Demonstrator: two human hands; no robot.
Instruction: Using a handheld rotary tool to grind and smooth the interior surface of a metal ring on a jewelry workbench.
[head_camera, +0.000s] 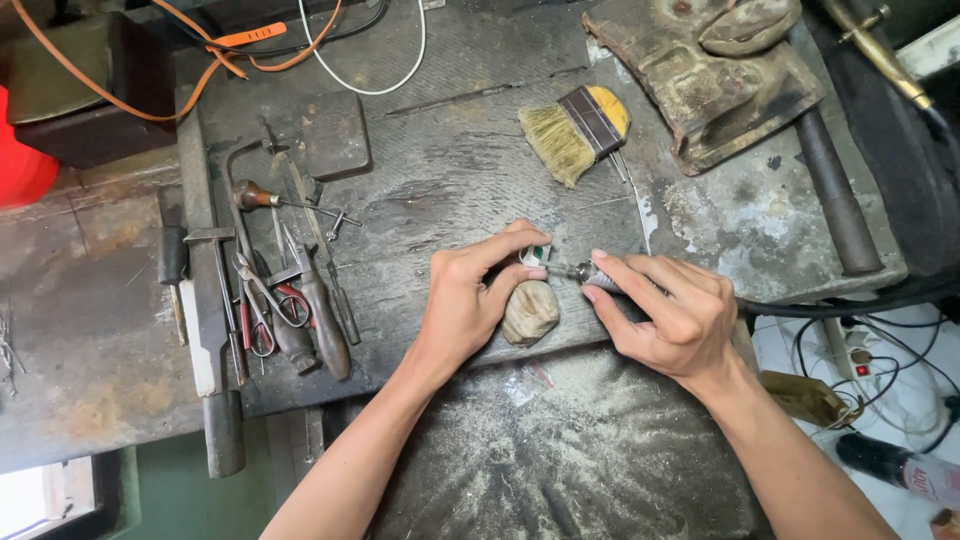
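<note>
Grey dust coats the surface (480, 180) where I work. My left hand (470, 300) pinches a small piece (537, 255), greenish and white, between thumb and forefinger, fingers closed narrow on it, just above a rounded wooden peg (530, 312) that sticks out from the surface edge. My right hand (665, 315) wraps a rotary handpiece (598, 278) like a pen, fingers closed around its barrel, the metal tip touching or almost touching the piece; I cannot tell which. Its black hose (850, 300) trails off to my right.

I judge the step in hand to be grinding or shaping the piece with the tip, braced over the peg. The next move calls for a steady pinch, a light touch of the tip, and small turns of the piece so a fresh face meets the bit. My fingertips sit very near the tip, so a slip could nick them.

To my left lie files, pliers (262, 305) and other hand tools in a row. A brush (572, 132) with pale bristles rests further up the surface, and a worn leather block (700, 75) sits beyond it on the right.
</note>
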